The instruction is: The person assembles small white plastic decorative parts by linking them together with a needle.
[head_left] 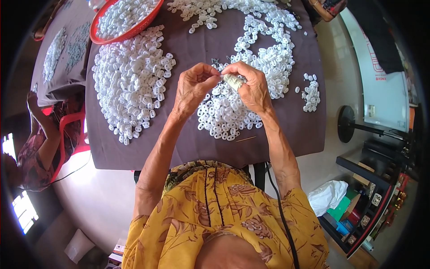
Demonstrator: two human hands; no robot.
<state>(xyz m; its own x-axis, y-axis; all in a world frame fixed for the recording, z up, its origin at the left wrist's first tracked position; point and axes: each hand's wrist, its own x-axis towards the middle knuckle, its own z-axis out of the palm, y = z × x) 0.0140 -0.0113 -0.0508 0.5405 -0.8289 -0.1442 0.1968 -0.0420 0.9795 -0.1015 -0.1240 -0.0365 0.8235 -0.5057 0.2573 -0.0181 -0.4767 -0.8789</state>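
Observation:
My left hand [193,85] and my right hand [251,86] meet above a table covered in dark cloth [201,148]. Between the fingertips of both hands I pinch small white plastic pieces [232,80], a short cluster of them pressed together. Right below my hands lies a heap of white oval plastic pieces [224,117]. A larger heap of the same pieces [132,80] spreads to the left of my left hand. Another band of them [268,49] curves behind my right hand.
A red basket [123,20] full of white pieces stands at the far left corner. A small pile [310,93] lies near the right edge. A thin stick [246,139] rests near the front edge. Another person [42,143] sits at the left. Shelves [367,201] stand at the lower right.

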